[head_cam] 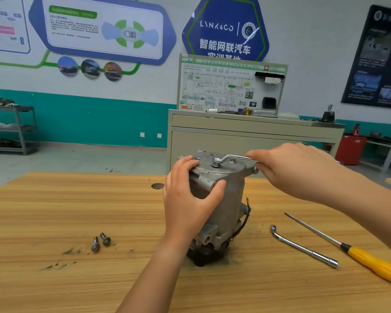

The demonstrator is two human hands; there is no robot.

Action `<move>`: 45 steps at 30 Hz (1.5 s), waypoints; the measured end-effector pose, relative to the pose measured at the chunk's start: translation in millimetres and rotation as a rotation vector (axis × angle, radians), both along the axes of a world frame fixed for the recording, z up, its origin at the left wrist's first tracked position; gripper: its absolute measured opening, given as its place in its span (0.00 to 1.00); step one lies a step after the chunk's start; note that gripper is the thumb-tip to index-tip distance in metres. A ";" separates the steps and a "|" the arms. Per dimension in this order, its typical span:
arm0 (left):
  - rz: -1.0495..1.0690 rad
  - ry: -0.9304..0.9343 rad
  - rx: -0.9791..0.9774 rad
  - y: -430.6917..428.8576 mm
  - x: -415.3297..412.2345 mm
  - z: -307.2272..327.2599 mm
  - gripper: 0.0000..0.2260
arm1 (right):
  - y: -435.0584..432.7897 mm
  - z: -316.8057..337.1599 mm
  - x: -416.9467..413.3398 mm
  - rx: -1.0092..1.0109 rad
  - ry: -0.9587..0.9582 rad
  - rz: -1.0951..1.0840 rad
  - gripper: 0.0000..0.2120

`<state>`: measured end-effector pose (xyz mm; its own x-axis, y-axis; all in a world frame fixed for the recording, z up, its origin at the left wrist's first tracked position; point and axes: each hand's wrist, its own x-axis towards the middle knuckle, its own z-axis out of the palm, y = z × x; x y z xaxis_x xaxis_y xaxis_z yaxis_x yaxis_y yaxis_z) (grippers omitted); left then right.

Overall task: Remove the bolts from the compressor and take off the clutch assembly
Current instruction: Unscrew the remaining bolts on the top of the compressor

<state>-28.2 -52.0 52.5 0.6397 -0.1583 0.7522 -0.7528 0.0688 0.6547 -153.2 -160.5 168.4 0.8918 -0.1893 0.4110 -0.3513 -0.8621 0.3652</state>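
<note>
The compressor (pixel 226 199) stands on end near the middle of the wooden surface (pixel 54 211). Its dark clutch (pixel 199 256) end is down against the wood and its flat grey end plate faces up.

The left hand (pixel 190 199) grips the upper side of the housing. Its fingers curl over the rim of the end plate and its thumb presses on a round boss just below.

The right hand (pixel 291 168) is closed around the handle of an offset wrench (pixel 233 158). The wrench reaches in from the right, and its ring end is seated on a bolt (pixel 216 164) that stands up from the end plate. The two hands are apart, one on each side of the compressor top.

A thin black wire (pixel 246 213) hangs along the right side of the housing.

Two loose bolts (pixel 101 241) lie side by side on the surface to the left, well apart from the compressor, among dark smudges. To the right lie a bent socket wrench (pixel 303 247) and, just beyond it, a screwdriver (pixel 370 262) with a yellow handle. The two tools are roughly parallel and not touching.
</note>
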 end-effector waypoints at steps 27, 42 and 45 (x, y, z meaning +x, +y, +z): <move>0.027 -0.058 -0.019 0.1 3.0 -1.6 0.23 | -51.4 19.7 104.3 -0.044 -0.069 0.288 0.15; 0.030 -0.059 -0.044 -3.9 2.0 -2.9 0.26 | 2.6 -5.8 -4.8 -0.033 0.032 -0.039 0.12; 0.033 -0.053 -0.037 -3.8 1.3 -2.0 0.26 | 13.9 -1.6 -5.0 -0.123 0.089 -0.102 0.13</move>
